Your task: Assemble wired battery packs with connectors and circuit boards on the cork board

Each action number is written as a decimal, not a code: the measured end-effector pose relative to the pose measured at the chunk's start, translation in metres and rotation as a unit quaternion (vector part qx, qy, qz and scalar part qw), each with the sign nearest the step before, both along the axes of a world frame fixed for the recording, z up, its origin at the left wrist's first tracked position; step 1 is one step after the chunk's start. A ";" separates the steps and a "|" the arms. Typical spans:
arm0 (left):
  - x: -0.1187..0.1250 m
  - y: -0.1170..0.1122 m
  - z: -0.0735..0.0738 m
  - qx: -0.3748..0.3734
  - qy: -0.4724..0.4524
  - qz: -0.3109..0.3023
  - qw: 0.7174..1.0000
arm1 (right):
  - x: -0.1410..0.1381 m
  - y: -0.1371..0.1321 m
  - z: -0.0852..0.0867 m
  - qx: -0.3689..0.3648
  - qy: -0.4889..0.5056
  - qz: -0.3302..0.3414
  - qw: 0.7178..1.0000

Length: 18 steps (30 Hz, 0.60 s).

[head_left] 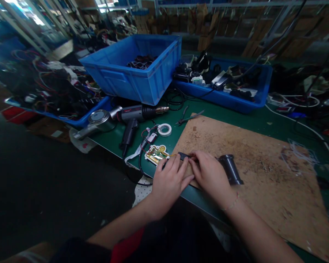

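Observation:
A small black part [183, 156] lies between my two hands at the near left edge of the brown board. My left hand [168, 180] is closed, its fingertips pressed on the part's near side. From the right, my right hand [210, 173] pinches the part's other end; the exact grip is partly hidden by the fingers. Just left of my left fingertips sits a circuit board in a pale frame [157, 154], with a yellowish wire running toward the black part. A black spool-shaped tube [231, 170] rests beside my right hand on the brown board [252, 146].
A heat gun [135, 117] lies on the green table [109, 140], near a roll of white tape [164, 129] and pliers [184, 118]. Behind stand a blue crate [126, 78] and a blue tray of parts [246, 104]. Thin clear strands [301, 151] lie at right.

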<state>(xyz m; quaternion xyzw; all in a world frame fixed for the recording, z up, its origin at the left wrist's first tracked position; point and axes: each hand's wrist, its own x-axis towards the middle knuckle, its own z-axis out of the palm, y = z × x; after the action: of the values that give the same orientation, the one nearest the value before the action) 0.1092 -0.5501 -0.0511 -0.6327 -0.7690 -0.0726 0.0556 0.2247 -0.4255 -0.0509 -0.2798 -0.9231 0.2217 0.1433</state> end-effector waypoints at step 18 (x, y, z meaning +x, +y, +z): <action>0.001 -0.004 -0.005 -0.003 -0.010 0.000 1.000 | 0.108 0.023 0.045 0.011 -0.092 0.125 0.988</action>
<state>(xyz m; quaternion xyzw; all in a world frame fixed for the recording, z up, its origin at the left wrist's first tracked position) 0.1107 -0.5538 -0.0563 -0.6320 -0.7698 -0.0765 0.0458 0.3332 -0.4024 -0.0063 -0.1794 -0.9626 0.2007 0.0321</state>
